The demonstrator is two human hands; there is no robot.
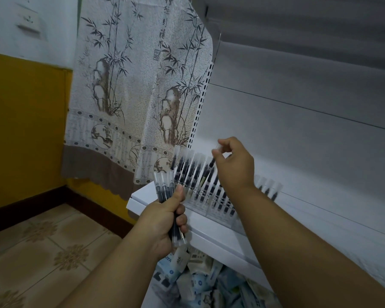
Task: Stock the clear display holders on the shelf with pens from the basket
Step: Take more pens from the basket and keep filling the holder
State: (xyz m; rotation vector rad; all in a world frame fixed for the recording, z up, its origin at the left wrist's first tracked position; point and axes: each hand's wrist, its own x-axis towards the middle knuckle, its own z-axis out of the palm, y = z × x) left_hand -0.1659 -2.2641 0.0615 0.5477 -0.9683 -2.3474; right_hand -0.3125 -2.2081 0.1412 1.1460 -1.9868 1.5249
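My left hand [169,221] grips a bundle of black pens with clear caps [163,187], held upright in front of the white shelf's [211,227] left corner. My right hand [233,163] pinches a single pen [215,155] by its clear cap, tip down, above the clear display holders [200,205]. Those holders stand in a row on the shelf and hold several upright black pens [193,172]. More pens [268,188] show to the right of my wrist. No basket is in sight.
A bamboo-print curtain [131,96] hangs left of the shelf upright [200,107]. Below the shelf lies a heap of small white and blue packets [198,278]. Tiled floor [42,252] and a yellow wall [25,130] fill the left side.
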